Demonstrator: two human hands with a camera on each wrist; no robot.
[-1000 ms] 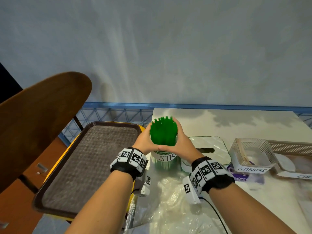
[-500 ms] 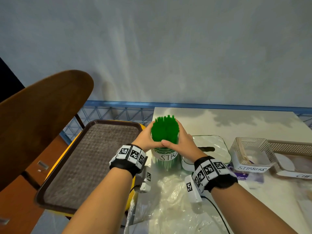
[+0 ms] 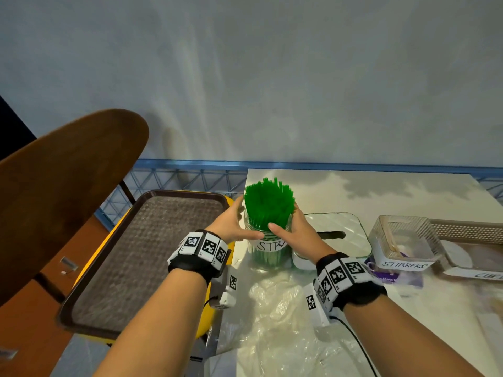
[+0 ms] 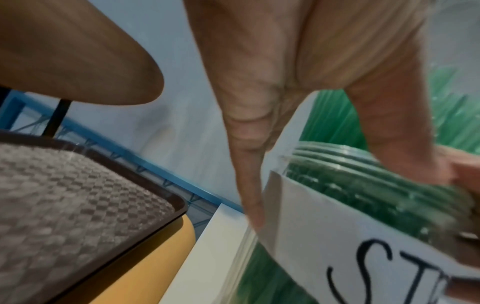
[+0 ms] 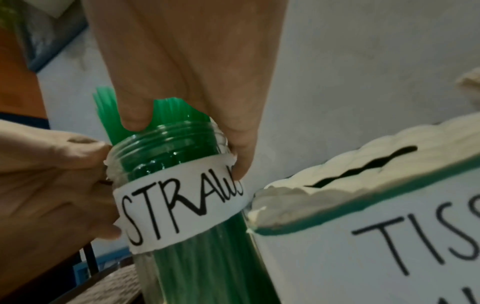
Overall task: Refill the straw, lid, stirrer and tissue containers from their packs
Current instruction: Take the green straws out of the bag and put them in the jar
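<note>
Hands [image 3: 231, 227] around straw jar [image 3: 268, 257], label [image 3: 268, 245] half-hidden

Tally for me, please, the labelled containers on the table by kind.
Straw jar: 1
Tissue box: 1
Stirrer tub: 1
Lid basket: 1
Total: 4

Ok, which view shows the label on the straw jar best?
Right wrist: the label faces the camera and reads STRAWS almost whole. The head view shows only STR before the right hand covers it; the left wrist catches just ST, cut off at the edge.
</note>
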